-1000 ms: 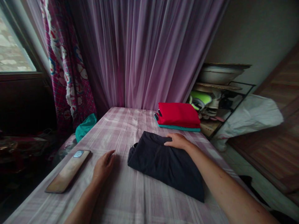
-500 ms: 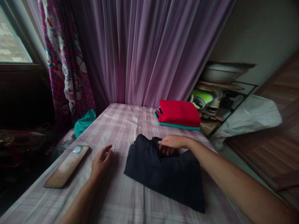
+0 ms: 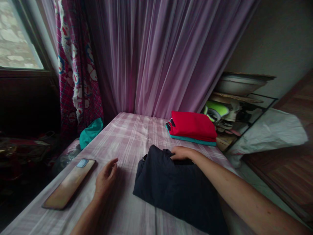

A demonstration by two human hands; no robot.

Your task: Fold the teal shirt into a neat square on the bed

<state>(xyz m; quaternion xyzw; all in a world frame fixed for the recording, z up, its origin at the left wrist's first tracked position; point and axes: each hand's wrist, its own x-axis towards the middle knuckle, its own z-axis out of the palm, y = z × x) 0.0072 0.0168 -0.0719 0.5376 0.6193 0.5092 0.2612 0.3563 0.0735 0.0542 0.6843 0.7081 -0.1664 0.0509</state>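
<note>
Folding looks part-done in head view: red garment [image 3: 194, 125] & teal one [image 3: 197, 141] stacked nr checked cloth's [image 3: 132, 133] far R corner. Leaves dark garment [image 3: 174, 192], uneven, twd near edge. R hand [image 3: 183, 154] at its far fold, fingertips hidden; can't tell if gripping. L hand [image 3: 105, 178] empty, loosely open. No legible brands/labels, phone [image 3: 69, 187] incl.

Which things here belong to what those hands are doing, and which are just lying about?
Part of it:
dark cloth, right hand at its upper edge
left hand, apart from the cloth
folded pile, red on top, probably related

Apparently just lying about:
phone
teal bundle
white sack
pale basin
</note>
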